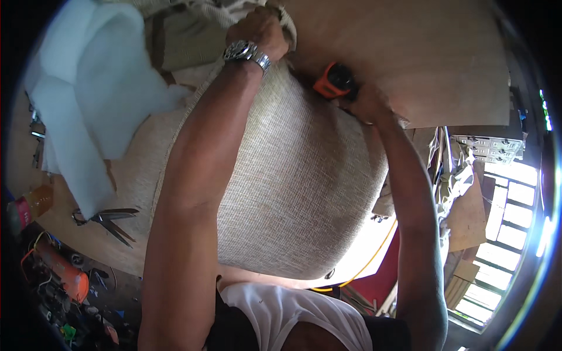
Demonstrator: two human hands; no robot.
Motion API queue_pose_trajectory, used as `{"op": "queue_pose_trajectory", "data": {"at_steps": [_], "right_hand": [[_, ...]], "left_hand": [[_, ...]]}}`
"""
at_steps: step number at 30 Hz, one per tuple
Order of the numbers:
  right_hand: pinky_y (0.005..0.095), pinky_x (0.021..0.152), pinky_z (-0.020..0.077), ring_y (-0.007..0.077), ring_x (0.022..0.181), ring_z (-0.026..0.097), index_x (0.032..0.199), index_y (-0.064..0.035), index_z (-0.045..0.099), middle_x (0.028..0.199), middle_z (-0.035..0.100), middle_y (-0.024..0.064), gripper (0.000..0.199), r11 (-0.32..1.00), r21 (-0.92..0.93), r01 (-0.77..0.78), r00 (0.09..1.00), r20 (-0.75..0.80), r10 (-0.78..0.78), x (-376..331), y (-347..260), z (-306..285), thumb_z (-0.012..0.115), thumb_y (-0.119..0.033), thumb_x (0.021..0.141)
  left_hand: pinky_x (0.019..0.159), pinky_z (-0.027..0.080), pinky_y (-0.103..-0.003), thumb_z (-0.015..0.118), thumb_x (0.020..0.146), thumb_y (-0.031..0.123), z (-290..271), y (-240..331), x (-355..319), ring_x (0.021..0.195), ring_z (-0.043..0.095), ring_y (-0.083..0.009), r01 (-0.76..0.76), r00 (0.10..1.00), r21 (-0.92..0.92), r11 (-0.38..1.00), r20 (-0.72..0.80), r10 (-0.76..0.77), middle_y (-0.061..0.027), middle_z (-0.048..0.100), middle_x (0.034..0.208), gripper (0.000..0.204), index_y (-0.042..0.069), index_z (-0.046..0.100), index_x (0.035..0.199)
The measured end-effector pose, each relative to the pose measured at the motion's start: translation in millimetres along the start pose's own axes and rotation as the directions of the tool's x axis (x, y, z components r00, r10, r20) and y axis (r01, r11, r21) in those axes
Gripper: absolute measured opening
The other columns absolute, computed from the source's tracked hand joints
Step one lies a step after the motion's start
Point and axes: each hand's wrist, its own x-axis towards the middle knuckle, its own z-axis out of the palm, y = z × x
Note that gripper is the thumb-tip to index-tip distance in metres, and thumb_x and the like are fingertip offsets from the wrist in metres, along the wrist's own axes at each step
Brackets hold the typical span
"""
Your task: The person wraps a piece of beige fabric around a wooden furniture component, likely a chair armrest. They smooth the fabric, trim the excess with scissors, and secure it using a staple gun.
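Note:
A beige woven fabric (pixel 293 181) covers the rounded, padded piece in front of me. At the far end my left hand (pixel 260 34), a metal watch on its wrist, is closed on a bunched edge of this fabric. My right hand (pixel 367 105) grips an orange and black staple gun (pixel 336 81) by the far right edge of the covered piece, close to a brown wooden board (pixel 410 52). The tool's nose is hidden, so I cannot tell whether it touches the fabric. More loose fabric (pixel 193 41) lies folded beyond my left hand.
White wadding (pixel 111 76) is heaped at the left. Open scissors (pixel 108 222) lie near the table's left edge, with a bottle (pixel 29 205) beyond them. An orange tool (pixel 67 275) sits among clutter lower left. A yellow hose (pixel 374 257) runs at the lower right.

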Motion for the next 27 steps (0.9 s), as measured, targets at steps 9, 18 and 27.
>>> {"op": "queue_pose_trajectory", "data": {"at_steps": [9, 18, 27], "right_hand": [[0.0481, 0.102, 0.0512, 0.0309, 0.118, 0.067, 0.123, -0.0173, 0.073, 0.118, 0.074, 0.0105, 0.053, 0.977, 0.082, 0.197, 0.979, 0.038, -0.201, -40, -5, 8, 0.085, -0.043, 0.078], [0.0398, 0.080, 0.0579, 0.0236, 0.090, 0.076, 0.104, -0.0112, 0.074, 0.092, 0.078, 0.0064, 0.020, 0.860, -0.129, 0.494, 0.857, -0.095, -0.507, -155, -17, 105, 0.072, -0.020, 0.086], [0.0361, 0.073, 0.0550, 0.0198, 0.086, 0.076, 0.101, -0.0105, 0.073, 0.087, 0.077, 0.0021, 0.015, 0.824, -0.105, 0.557, 0.819, -0.097, -0.566, -164, -16, 106, 0.070, -0.017, 0.088]], "left_hand": [[0.093, 0.056, -0.046, 0.086, 0.074, 0.031, -23, -32, -70, 0.108, 0.070, -0.0382, -0.026, 0.999, 0.036, 0.999, 0.034, 0.025, -0.0213, 0.071, 0.119, 0.066, -0.001, 0.063, 0.127], [0.091, 0.054, -0.045, 0.082, 0.075, 0.021, -73, -36, -246, 0.104, 0.071, -0.0357, 0.117, 0.993, -0.093, 0.989, 0.009, -0.117, -0.0195, 0.073, 0.117, 0.048, -0.002, 0.070, 0.115], [0.099, 0.053, -0.042, 0.068, 0.083, 0.022, -44, -97, -190, 0.110, 0.068, -0.0353, -0.072, 0.994, 0.588, 0.805, 0.112, 0.007, -0.0132, 0.074, 0.120, 0.036, 0.003, 0.071, 0.114]]}}
